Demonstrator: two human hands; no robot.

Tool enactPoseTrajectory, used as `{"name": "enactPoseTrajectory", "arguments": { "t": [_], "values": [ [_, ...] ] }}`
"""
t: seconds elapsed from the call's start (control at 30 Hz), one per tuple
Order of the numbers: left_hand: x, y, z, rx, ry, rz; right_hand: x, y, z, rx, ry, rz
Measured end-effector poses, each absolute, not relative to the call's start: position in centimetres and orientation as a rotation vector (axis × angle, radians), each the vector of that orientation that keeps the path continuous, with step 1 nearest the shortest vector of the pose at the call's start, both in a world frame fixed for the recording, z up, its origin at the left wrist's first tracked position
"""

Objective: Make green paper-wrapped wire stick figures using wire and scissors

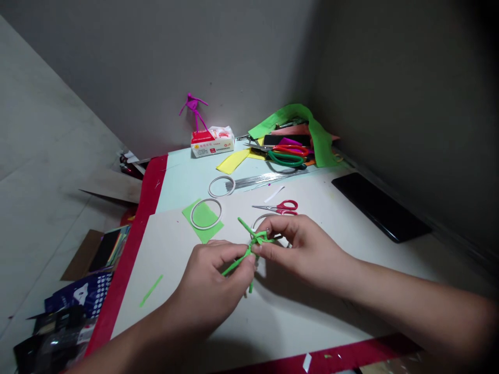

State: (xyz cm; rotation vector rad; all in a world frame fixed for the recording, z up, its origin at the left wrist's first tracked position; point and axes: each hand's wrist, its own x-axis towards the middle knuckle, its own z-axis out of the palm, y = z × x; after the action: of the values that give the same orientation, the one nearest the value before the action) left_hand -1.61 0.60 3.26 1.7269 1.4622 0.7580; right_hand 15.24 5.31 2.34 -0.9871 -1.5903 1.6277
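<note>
- Grey walls (156, 67) rise behind our counter (183, 176), with a magenta pipe-cleaner figure (194, 106) at twelve o'clock.
- Our left grip (208, 285) and right grip (304, 254) both clench a green pipe-cleaner shape (249, 246) above the counter's middle.
- Red-handled scissors (283, 208) lie just beyond it, at one o'clock.
- A white ring (192, 218) sits on green paper (212, 231) at eleven o'clock.

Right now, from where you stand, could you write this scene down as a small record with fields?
left hand: pinching twisted green stems
right hand: pinching the same stems
things nearby: red-handled scissors, green paper square, white tape ring
rest: magenta stick figure, green-handled scissors, black phone
</note>
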Motion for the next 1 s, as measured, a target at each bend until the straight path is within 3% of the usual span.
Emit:
{"name": "enactPoseTrajectory", "arguments": {
  "t": [0.33,0.7,0.83,1.0],
  "values": [
    [-1.8,0.7,3.7,1.344,1.387,0.933,14.7,5.1,0.6,-0.824,-1.028,2.029],
    [-1.4,0.6,2.9,1.658,1.499,0.997,13.9,4.2,-0.1,-0.791,-0.92,1.948],
    [-1.4,0.5,2.9,1.744,1.51,1.086,14.4,5.0,0.4,-0.813,-1.272,1.663],
    [-1.9,0.7,3.3,1.746,1.567,1.078,15.8,6.3,1.4,-0.715,-1.765,0.842]
  ]
}}
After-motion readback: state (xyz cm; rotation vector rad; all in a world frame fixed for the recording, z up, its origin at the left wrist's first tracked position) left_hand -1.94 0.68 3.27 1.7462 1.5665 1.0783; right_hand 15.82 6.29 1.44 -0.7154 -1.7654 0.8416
